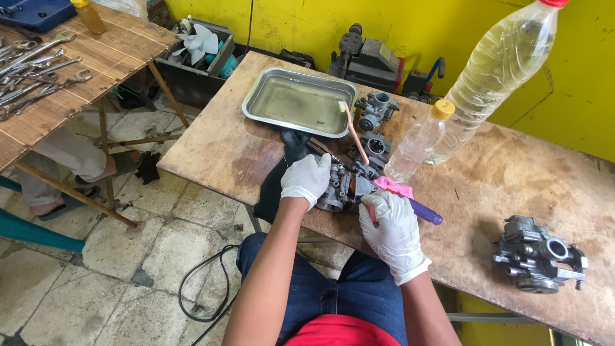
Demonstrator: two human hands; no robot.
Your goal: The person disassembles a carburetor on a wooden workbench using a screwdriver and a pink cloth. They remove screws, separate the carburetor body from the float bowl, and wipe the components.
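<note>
Both forearms reach forward from the lap, wrists slightly bent down, white gloves on. Left hand (306,179) curled over the top-left of a grey carburetor (343,191), fingers closed on its body, holding it down. Right hand (392,224) wrapped shut around a purple-handled toothbrush (419,210), with a pink cloth (392,186) bunched just above the knuckles, touching the carburetor's right side. The carburetor sits at the near edge of the wooden counter (512,173), on a black rag (277,182) that hangs over that edge. A pink-handled brush (353,131) leans from the carburetor area up into the steel tray (298,102) of yellowish liquid. Two more carburetor parts (375,125) lie just behind, beside a small clear bottle (419,141) and a big tilted bottle (496,70). Another carburetor (538,255) sits well apart, right, near the front edge. Open counter between it and the right hand. Second table with wrenches (38,70) far left.
</note>
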